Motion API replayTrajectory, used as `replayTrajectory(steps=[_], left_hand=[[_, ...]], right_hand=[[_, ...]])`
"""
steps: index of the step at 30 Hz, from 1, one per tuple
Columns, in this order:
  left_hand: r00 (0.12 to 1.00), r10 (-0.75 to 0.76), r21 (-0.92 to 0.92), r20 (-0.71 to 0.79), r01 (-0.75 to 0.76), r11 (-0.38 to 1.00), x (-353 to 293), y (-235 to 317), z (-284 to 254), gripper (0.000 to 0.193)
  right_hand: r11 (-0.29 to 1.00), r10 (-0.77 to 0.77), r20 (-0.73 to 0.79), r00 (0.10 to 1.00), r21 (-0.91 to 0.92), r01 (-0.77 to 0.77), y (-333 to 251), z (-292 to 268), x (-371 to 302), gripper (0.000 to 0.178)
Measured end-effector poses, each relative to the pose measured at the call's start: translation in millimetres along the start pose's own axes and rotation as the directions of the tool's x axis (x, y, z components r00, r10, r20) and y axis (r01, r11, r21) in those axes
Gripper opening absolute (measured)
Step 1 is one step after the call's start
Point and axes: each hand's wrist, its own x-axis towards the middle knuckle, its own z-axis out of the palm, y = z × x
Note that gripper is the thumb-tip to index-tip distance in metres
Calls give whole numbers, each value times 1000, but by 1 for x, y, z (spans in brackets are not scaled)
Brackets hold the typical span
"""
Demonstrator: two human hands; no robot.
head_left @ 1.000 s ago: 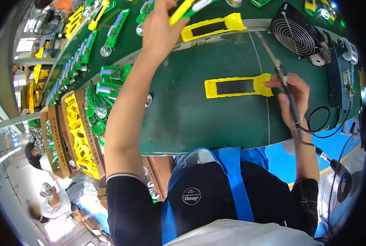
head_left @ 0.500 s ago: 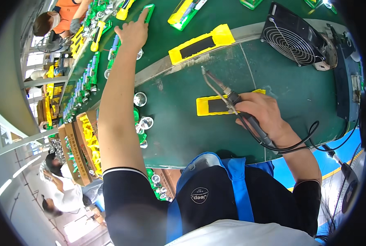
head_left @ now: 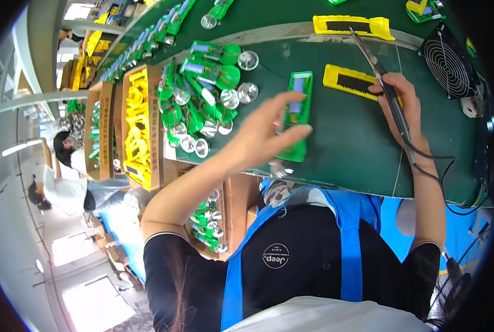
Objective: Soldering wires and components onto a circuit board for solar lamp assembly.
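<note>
On the green bench lies a long green plastic housing (head_left: 298, 150) with a blue-purple cylindrical cell and wires inside. My left hand (head_left: 258, 135) is over its left side, thumb and forefinger apart; whether the hidden fingers touch it I cannot tell. A round silvery reflector (head_left: 281, 169) shows by the housing's lower end, partly blurred. My right hand (head_left: 407, 108) grips a soldering iron (head_left: 392, 102) by its black handle, tip pointing away and up to the left. Under that hand's fingertips is a yellow plastic frame (head_left: 331, 76) with a dark panel, its right end covered.
Several green lamp assemblies with reflectors (head_left: 208, 69) crowd the bench's left. Beyond them stands a carton of yellow parts (head_left: 138, 127). Another yellow frame (head_left: 381, 26) lies on the far metal edge. A black fan (head_left: 446, 63) stands at right; the iron's cable (head_left: 452, 182) loops below it.
My left hand has come back from the far left to the near bench, where a green housing now lies. My right hand keeps the soldering iron. The view has shifted left.
</note>
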Motion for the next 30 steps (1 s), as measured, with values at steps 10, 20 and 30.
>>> replayTrajectory(steps=[10, 20, 30], left_hand=[[988, 132, -819, 79, -11, 574, 14, 25, 65, 56], [597, 798, 79, -85, -794, 602, 84, 39, 76, 22], [855, 426, -262, -296, -501, 825, 80, 39, 89, 15]], right_hand=[[758, -250, 0, 968, -622, 196, -91, -77, -27, 36], [989, 146, -363, 920, 77, -126, -77, -77, -116, 22], [815, 537, -370, 758, 460, -353, -67, -43, -96, 25]])
